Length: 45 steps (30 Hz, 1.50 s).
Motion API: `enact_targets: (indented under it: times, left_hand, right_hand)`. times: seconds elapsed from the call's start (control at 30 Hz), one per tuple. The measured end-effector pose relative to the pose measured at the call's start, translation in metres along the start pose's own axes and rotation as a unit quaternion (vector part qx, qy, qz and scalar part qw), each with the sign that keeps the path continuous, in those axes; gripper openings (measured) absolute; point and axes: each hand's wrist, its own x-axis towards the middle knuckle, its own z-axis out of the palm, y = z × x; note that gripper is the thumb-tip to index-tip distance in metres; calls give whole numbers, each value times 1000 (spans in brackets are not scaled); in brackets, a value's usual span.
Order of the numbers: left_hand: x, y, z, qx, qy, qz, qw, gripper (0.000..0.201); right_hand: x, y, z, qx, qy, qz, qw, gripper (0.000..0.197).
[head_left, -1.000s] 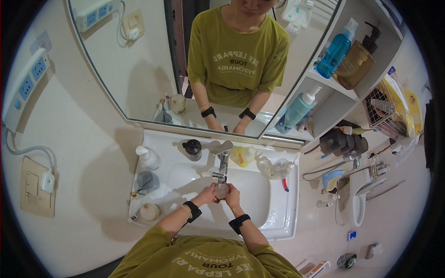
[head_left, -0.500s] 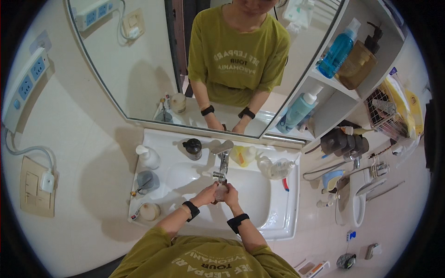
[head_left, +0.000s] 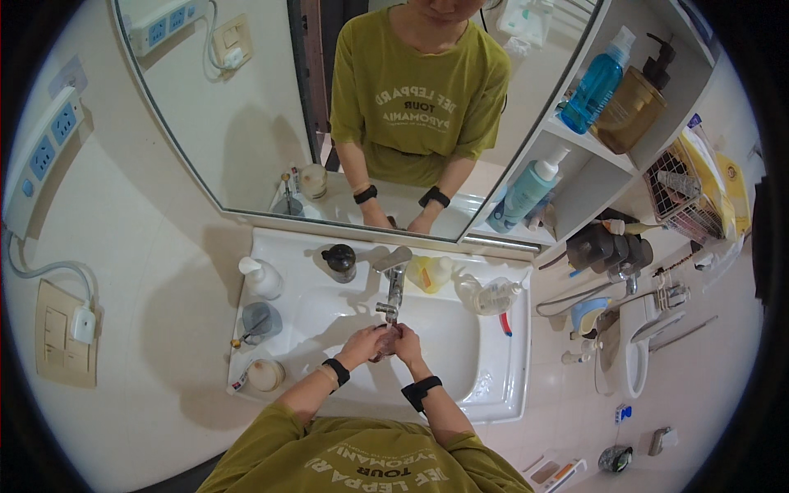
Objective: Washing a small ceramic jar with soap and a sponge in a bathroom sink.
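My left hand (head_left: 360, 347) and my right hand (head_left: 408, 345) are closed on opposite sides of a small round, reddish-brown, partly see-through cup (head_left: 385, 341). It is low over the white sink basin (head_left: 448, 345), right beneath the chrome faucet (head_left: 394, 283). Water seems to run from the spout onto it. My fingers hide much of the cup, and its inside is hard to make out. A black band circles each wrist.
Left of the basin stand a white pump bottle (head_left: 261, 278), a grey cup (head_left: 260, 320) and a lidded jar (head_left: 265, 375). Around the faucet are a black-topped jar (head_left: 339, 261), a yellow pouch (head_left: 429, 273) and a clear bottle (head_left: 497, 296). A mirror (head_left: 263, 99) rises behind.
The cup has turned and tilted between my hands, showing more of its reddish-brown side. Both hands stay beneath the faucet, nearly where they were.
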Motion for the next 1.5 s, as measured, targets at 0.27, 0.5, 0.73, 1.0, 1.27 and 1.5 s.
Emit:
enact_targets:
  times: [0.27,0.5,0.73,1.0,1.27,1.5]
  left_hand:
    - [5,0,-6,-109,-26,-56,992,12]
    - [5,10,-19,-36,-70,-101,992,18]
    - [-2,13,-4,-32,4,13,999,34]
    - [-4,4,-12,95,8,-76,993,18]
    - [-2,-2,-2,92,-33,-98,990,19]
    - [-33,-114,83,-142,24,-121,982,37]
  right_hand:
    - [0,0,-4,-12,-19,-21,1000,27]
    - [0,-5,-4,-20,-17,-59,998,25]
    - [8,14,-8,37,-90,-18,995,26]
    - [7,-4,-13,-30,-139,-94,985,26]
    - [-1,-10,-9,36,-73,-89,993,23]
    - [-8,-22,5,30,-70,-117,990,20]
